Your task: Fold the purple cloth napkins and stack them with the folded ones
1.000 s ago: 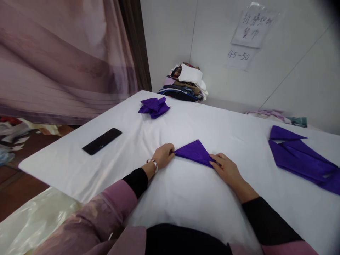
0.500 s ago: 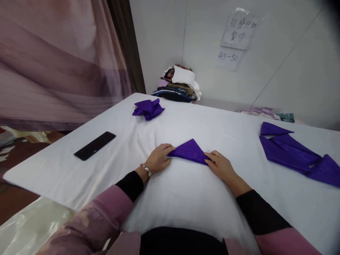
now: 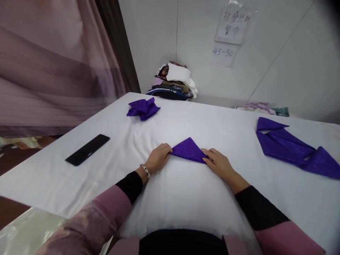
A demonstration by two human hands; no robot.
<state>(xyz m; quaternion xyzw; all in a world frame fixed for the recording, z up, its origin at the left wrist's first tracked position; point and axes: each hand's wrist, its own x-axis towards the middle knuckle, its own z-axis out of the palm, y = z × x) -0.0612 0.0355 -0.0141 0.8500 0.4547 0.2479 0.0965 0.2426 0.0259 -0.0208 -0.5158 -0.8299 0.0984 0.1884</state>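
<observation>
A purple cloth [image 3: 189,150], folded into a flat triangle, lies in front of me with its peak pointing away. My left hand [image 3: 158,157] pinches its left corner between thumb and fingers. At the right corner, my right hand [image 3: 219,163] grips the cloth the same way, thumb below and fingers above. Under both hands is the white-covered table [image 3: 186,198]. Farther back to the left sits a crumpled purple cloth [image 3: 143,108]. On the right, several folded purple cloths [image 3: 288,147] lie overlapping.
A black phone [image 3: 88,149] rests on the table at the left. Behind the far edge stands a pile of clothes [image 3: 174,79]. Pink and green fabric [image 3: 261,108] shows at the back right. A pink curtain [image 3: 53,63] hangs at the left; handwritten paper signs [image 3: 231,26] are on the wall.
The view has shifted slightly to the right. Both hands stay on the triangle's corners; the left fingers now look closed more tightly at the left tip.
</observation>
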